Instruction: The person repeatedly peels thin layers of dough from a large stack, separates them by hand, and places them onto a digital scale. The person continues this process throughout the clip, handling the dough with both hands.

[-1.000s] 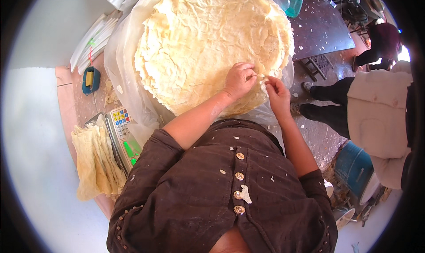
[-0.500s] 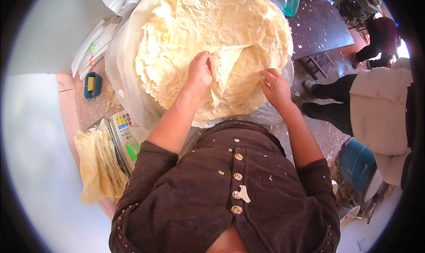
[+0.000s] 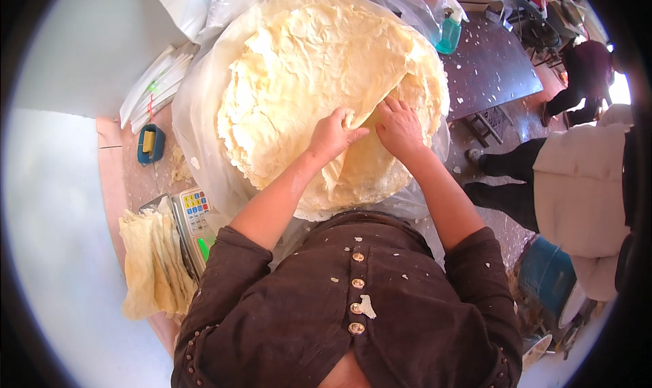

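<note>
A tall round stack of thin, pale yellow flatbread sheets (image 3: 285, 82) sits in front of me on clear plastic. The front right part of the top sheet is lifted and folded back, baring the layer beneath. My left hand (image 3: 333, 136) is closed on the folded edge, thumb toward the right. Close beside it, my right hand (image 3: 401, 126) has its fingers bent at the same edge, farther along the fold. Its fingertips are partly hidden against the sheet.
Left of the stack are a scale with a keypad (image 3: 195, 208), folded flatbread sheets (image 3: 153, 262) and a blue container (image 3: 151, 143). A dark table (image 3: 489, 62) with a green spray bottle (image 3: 449, 33) is at the far right. A person in a beige garment (image 3: 577, 191) stands right.
My right hand has moved left and up to the folded edge, near my left hand. My left hand has shifted slightly right and down, and the flap is opened wider.
</note>
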### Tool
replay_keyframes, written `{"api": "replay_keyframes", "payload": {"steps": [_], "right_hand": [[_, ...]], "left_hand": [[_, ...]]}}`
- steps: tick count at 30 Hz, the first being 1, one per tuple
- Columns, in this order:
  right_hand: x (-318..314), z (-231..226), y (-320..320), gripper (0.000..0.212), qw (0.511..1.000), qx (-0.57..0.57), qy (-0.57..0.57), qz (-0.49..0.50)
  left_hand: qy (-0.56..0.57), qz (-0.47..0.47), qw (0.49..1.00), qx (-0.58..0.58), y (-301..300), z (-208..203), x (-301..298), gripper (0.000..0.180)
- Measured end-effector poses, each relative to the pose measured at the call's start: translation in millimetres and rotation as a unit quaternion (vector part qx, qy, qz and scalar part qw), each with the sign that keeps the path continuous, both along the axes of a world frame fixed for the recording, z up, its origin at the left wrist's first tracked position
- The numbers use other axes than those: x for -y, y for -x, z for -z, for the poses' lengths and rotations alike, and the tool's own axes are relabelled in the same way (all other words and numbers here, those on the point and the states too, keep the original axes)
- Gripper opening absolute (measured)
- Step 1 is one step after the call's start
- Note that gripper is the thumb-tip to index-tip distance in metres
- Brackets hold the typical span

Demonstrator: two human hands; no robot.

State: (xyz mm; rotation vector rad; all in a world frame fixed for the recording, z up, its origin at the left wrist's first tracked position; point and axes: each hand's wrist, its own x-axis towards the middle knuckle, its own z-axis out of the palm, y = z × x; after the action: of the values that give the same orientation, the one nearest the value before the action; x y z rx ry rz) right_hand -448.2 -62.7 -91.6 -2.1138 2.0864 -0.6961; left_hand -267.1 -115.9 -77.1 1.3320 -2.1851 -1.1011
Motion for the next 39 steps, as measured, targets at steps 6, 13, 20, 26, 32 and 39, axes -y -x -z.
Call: {"api": "replay_keyframes", "payload": {"steps": [6, 13, 20, 26, 32, 39], "right_hand": [[25, 8, 11, 0.040, 0.999, 0.004, -0.032, -0.008], [28, 7, 21, 0.035, 0.999, -0.001, -0.026, -0.047], [69, -6, 13, 0.034, 0.993, 0.029, -0.037, -0.109], [137, -2, 9, 0.043, 0.986, -0.006, -0.096, -0.133], [192, 0, 1, 0.056, 0.978, -0.099, -0.062, -0.172], [216, -3, 3, 0.034, 0.948, -0.200, -0.074, -0.235]], "left_hand": [[-0.145, -0.160, 0.971, -0.104, -43, -27, 53, 0.036], [-0.230, -0.316, 0.858, -0.332, -146, -36, 78, 0.051], [-0.224, -0.408, 0.844, -0.266, -160, 10, 88, 0.065], [0.334, -0.248, 0.903, 0.111, -126, -7, 43, 0.064], [0.206, -0.123, 0.953, 0.185, -73, 34, -39, 0.058], [0.210, -0.105, 0.949, 0.212, -81, 31, -31, 0.032]]}}
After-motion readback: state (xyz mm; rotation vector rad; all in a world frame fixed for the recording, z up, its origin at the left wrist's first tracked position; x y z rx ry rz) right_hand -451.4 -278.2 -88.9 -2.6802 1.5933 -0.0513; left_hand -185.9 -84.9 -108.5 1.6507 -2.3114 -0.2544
